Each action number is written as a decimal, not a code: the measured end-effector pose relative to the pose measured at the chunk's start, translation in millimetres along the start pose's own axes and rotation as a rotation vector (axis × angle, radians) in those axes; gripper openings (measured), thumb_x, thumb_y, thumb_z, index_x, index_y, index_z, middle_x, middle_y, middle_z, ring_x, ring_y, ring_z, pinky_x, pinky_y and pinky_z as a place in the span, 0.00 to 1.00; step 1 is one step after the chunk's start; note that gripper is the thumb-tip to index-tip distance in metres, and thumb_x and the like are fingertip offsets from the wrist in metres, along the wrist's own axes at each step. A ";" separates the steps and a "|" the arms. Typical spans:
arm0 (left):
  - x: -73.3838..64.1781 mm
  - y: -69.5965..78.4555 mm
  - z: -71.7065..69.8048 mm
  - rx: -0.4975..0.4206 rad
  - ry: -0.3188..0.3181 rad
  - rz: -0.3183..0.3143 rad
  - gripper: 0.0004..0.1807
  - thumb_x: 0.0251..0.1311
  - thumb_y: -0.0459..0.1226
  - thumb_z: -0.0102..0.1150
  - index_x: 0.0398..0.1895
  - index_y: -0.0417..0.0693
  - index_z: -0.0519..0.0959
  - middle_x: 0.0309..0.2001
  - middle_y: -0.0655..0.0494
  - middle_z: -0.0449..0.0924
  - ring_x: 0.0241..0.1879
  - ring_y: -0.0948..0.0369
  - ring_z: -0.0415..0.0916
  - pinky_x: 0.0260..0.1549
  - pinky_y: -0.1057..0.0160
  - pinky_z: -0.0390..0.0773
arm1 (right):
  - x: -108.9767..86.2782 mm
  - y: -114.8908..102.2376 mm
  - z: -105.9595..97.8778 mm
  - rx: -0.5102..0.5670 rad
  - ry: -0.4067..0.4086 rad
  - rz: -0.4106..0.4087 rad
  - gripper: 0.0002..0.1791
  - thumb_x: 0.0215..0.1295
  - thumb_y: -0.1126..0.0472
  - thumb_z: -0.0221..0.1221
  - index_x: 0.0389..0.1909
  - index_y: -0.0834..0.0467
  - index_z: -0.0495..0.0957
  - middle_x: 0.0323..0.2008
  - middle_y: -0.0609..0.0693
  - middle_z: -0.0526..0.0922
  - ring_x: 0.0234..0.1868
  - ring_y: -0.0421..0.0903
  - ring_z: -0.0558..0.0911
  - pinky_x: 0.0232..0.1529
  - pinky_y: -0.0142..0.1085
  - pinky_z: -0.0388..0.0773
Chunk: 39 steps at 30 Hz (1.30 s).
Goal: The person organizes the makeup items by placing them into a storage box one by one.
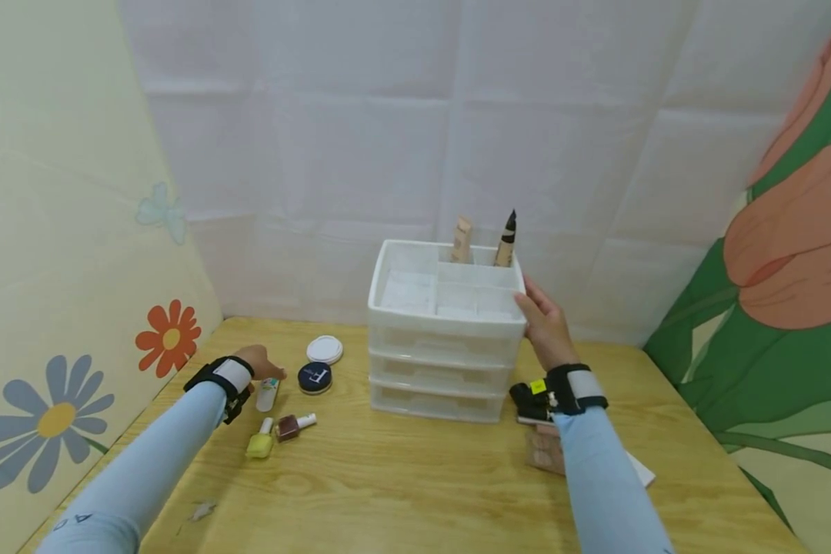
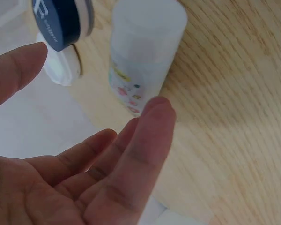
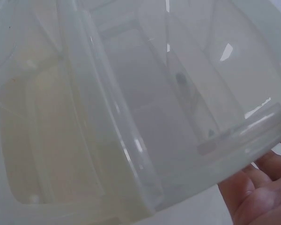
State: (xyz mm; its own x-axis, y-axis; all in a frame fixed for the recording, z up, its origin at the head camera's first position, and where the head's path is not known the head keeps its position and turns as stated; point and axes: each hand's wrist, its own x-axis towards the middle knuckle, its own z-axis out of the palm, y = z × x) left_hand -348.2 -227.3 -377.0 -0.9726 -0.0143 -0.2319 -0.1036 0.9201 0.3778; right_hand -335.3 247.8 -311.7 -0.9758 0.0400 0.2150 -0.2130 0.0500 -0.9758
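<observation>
Head view: leftmost is our left hand, thumb and fingers apart, reaching at the clear bottle, which sits on the table right by the fingertips. Left wrist view shows a fingertip overlapping the bottle's printed end; actual contact, we can't tell. No grip there.

Nearer us than that hand: yellow nail polish, then brown nail polish. Just right of the hand: navy compact, white round case behind it. We'd guess these small items sit loose together for easy pick-up by this hand.

Well to the right of it, the white drawer organizer stands upright, directly left of our right hand. Beige tube and dark-tipped pen are in its rear slots, probably because narrow slots prop tall things up.

Right hand is clamped on the organizer's right side, thumb at the rim, fingers along the outside; likely steadying it. Pressure we can't tell. Below that hand: black item, unclear what, and a palette, partly hidden by the sleeve.
</observation>
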 end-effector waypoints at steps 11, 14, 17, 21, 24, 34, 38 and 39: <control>19.8 -8.0 16.9 0.105 0.002 -0.027 0.19 0.57 0.44 0.63 0.29 0.33 0.75 0.27 0.49 0.72 0.30 0.56 0.70 0.29 0.65 0.74 | -4.7 4.6 0.2 0.010 -0.010 -0.012 0.35 0.73 0.44 0.50 0.76 0.48 0.52 0.75 0.51 0.54 0.66 0.53 0.66 0.47 0.28 0.78; 19.2 -8.1 18.8 0.082 -0.013 -0.071 0.18 0.57 0.42 0.63 0.32 0.32 0.76 0.29 0.48 0.73 0.31 0.55 0.71 0.30 0.63 0.75 | -4.6 5.2 1.2 0.009 -0.014 -0.020 0.35 0.73 0.45 0.50 0.76 0.49 0.52 0.75 0.51 0.54 0.65 0.52 0.67 0.47 0.28 0.79; 16.2 -6.6 19.0 0.033 -0.017 -0.102 0.15 0.56 0.39 0.64 0.31 0.32 0.77 0.28 0.47 0.73 0.30 0.54 0.71 0.28 0.63 0.74 | -4.6 4.9 1.7 0.008 -0.011 -0.018 0.34 0.73 0.46 0.50 0.76 0.48 0.53 0.74 0.51 0.55 0.64 0.51 0.68 0.47 0.28 0.79; 12.2 -4.4 17.8 0.010 -0.002 -0.096 0.12 0.53 0.38 0.65 0.26 0.35 0.77 0.25 0.49 0.72 0.27 0.55 0.69 0.26 0.64 0.71 | -5.0 2.9 2.3 0.015 -0.008 -0.023 0.34 0.73 0.46 0.50 0.76 0.48 0.53 0.74 0.51 0.55 0.64 0.51 0.68 0.47 0.28 0.79; 12.9 -4.1 17.5 0.042 0.013 -0.079 0.12 0.53 0.38 0.65 0.24 0.37 0.77 0.24 0.51 0.71 0.26 0.56 0.68 0.25 0.64 0.70 | -5.1 0.9 2.9 0.016 -0.012 -0.031 0.34 0.73 0.46 0.50 0.76 0.48 0.53 0.74 0.51 0.55 0.64 0.51 0.68 0.47 0.28 0.79; 23.4 -7.6 23.5 0.116 0.062 -0.021 0.12 0.51 0.37 0.64 0.20 0.40 0.74 0.22 0.51 0.71 0.24 0.56 0.68 0.22 0.65 0.68 | -3.6 -0.3 2.6 0.023 -0.006 -0.037 0.34 0.73 0.47 0.50 0.76 0.50 0.53 0.74 0.53 0.56 0.61 0.49 0.70 0.46 0.29 0.79; 23.0 -9.1 23.8 0.088 0.064 -0.018 0.13 0.51 0.38 0.64 0.22 0.37 0.73 0.23 0.49 0.71 0.25 0.55 0.69 0.22 0.65 0.70 | -2.6 0.9 0.8 0.023 -0.006 -0.035 0.34 0.73 0.47 0.50 0.76 0.51 0.53 0.74 0.53 0.55 0.61 0.49 0.70 0.47 0.28 0.79; 22.0 -8.9 23.1 0.075 0.066 -0.016 0.13 0.51 0.38 0.64 0.23 0.37 0.73 0.24 0.49 0.72 0.25 0.55 0.70 0.22 0.65 0.70 | -2.3 1.2 0.1 0.023 -0.004 -0.034 0.34 0.73 0.47 0.50 0.76 0.51 0.53 0.74 0.53 0.55 0.61 0.49 0.70 0.47 0.28 0.79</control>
State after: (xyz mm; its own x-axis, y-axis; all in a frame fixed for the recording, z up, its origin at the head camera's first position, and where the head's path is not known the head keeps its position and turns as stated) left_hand -363.8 -226.8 -406.2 -0.9829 -0.0524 -0.1768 -0.1054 0.9463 0.3057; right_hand -333.3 247.6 -313.4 -0.9681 0.0342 0.2483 -0.2474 0.0281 -0.9685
